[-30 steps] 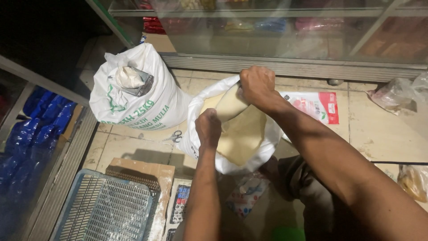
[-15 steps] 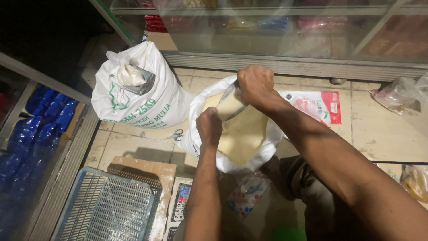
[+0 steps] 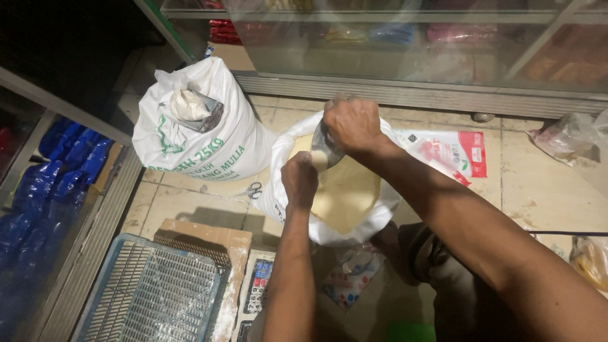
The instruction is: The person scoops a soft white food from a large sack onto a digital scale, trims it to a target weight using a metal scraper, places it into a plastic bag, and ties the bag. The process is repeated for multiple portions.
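Down on the tiled floor (image 3: 538, 190) of a small shop, a person works over an open white sack (image 3: 297, 136) of pale, cream-coloured powder (image 3: 345, 193). The sack stands near the middle of the floor, hemmed in closely: a glass-fronted display case (image 3: 411, 57) runs along the far edge, a second white sack (image 3: 202, 136) with green print stands just beside it at the left, and a blue plastic crate (image 3: 152, 294) on cardboard (image 3: 218, 237) takes the near-left corner. The only open tiles lie toward the far right, beyond a flat red-and-white packet (image 3: 453, 152) that lies against the sack.

The right hand (image 3: 351, 121) is closed around a metal scoop (image 3: 324, 152), held over the sack's mouth with powder in it. The left hand (image 3: 299, 179) is curled shut at the near rim; whether it pinches the rim or something small cannot be told.

The neighbouring sack is open too, a metal scoop (image 3: 206, 117) heaped with white powder resting at its top. A pair of scissors (image 3: 251, 190) lies on the floor between the two sacks. A calculator (image 3: 259, 285) sits by the crate, and blue packets (image 3: 66, 161) fill a case at the left edge.
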